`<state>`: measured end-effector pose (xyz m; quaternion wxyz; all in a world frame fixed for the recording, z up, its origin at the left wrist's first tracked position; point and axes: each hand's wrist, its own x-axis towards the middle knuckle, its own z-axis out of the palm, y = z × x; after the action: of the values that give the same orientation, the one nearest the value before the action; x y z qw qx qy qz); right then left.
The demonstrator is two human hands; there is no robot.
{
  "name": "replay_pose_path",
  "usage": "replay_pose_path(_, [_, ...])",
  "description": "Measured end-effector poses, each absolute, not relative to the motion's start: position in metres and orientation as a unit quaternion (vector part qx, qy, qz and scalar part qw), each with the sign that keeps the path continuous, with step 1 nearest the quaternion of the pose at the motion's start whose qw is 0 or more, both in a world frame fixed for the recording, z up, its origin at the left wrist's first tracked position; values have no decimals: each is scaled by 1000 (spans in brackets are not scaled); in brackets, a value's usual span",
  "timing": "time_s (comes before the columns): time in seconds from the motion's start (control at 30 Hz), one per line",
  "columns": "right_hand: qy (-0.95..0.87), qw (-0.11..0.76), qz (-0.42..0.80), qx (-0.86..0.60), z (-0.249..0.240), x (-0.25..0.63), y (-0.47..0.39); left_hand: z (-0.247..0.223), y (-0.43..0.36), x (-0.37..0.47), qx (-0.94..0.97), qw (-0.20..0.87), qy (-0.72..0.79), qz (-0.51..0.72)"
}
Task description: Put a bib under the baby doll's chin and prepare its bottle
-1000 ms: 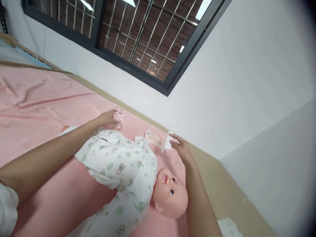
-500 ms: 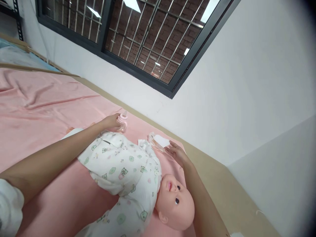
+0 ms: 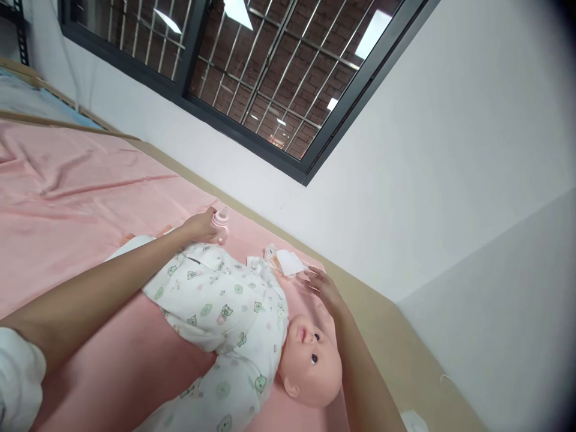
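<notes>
The left hand (image 3: 198, 227) is wrapping its grip around a small pink baby bottle (image 3: 220, 224), which is standing on the pink sheet (image 3: 81, 186) just beyond the doll's (image 3: 252, 324) far side, near the bed's tan edge (image 3: 382, 336). The right hand (image 3: 323, 289) is hovering with fingers spread and holding nothing, just above the doll's head and touching or nearly touching a white wipe packet (image 3: 288, 263) lying beside the doll's shoulder. The doll, in a printed white sleepsuit, is lying on its back across the sheet. Judging by this, the bottle is being taken up; lifting it cleanly would call for a firm hold round its body.
</notes>
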<state>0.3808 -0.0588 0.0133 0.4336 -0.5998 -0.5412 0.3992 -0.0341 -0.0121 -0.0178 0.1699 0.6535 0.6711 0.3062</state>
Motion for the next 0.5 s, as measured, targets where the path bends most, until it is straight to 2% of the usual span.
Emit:
replay_pose_path(0.1, [-554,494,309,-594,6,395,-63,-16,-14,-35,655,162,676,295])
replay_pose_path(0.17, [-557,528,207,-607,-3,408,-69,-16,-14,-34,656,159,679,290])
replay_pose_path(0.3, [-498,526,26,-689,-28,429,-80,-15,-16,-34,654,156,682,288])
replay_pose_path(0.5, [-473,472,5,-744,-70,441,-85,-14,-18,-34,658,156,679,287])
